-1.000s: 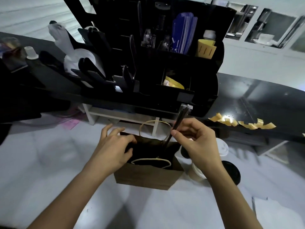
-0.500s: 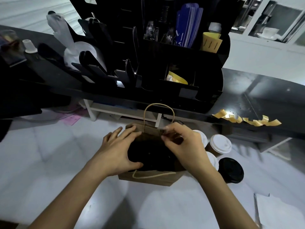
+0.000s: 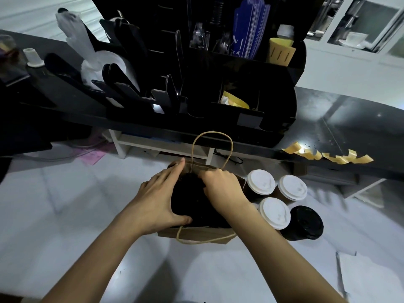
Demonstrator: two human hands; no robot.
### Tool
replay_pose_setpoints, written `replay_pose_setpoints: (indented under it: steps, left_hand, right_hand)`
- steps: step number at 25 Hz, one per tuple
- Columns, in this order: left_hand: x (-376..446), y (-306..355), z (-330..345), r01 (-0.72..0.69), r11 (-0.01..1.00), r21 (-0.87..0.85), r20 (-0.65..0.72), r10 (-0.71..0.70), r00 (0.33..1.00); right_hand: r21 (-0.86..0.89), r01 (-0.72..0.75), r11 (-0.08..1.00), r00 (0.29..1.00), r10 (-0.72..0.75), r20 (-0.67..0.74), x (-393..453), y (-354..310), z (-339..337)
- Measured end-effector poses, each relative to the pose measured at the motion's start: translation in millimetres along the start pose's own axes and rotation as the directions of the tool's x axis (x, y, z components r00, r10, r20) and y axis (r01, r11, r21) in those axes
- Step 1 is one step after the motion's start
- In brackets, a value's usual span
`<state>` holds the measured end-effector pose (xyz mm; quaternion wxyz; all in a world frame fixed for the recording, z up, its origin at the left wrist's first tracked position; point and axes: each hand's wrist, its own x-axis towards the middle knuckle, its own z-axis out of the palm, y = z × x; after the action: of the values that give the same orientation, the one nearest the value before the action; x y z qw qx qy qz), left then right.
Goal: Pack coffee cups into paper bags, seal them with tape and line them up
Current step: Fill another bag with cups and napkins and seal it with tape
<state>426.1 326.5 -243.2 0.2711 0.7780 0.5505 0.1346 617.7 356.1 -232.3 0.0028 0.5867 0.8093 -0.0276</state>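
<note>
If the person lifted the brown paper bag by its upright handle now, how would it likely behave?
The paper bag would probably flex rather than stay rigid: its thin paper mouth is being held by the left hand and right hand. The thin upright handle looks floppy, so the bag may swing. Its weight can't be judged; the inside is too dark to see.

Paper bag [image 3: 196, 234] on table [image 3: 54, 215] — four cups [image 3: 274, 213] just right; organizer [image 3: 218, 84] behind on counter [image 3: 349, 127].
</note>
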Motion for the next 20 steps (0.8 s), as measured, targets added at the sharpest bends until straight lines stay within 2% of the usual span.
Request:
replay_pose_setpoints:
  steps: [10,15,20]
  left_hand:
    - [3,2,-1,0.010,1.000,0.005,0.002,-0.010,1.000]
    - [3,4,-1,0.028,1.000,0.013,-0.028,-0.028,0.999]
    - [3,8,-1,0.015,0.999,0.029,-0.075,-0.013,0.997]
  right_hand:
    - [0.162,-0.039,0.986,0.999,0.034,0.032,-8,8,-6]
    - [0.277,-0.032,0.960,0.997,0.050,-0.060,-21,18,-13]
    - [0.383,-0.051,0.922,0.974,0.131,-0.184,-40,35,-17]
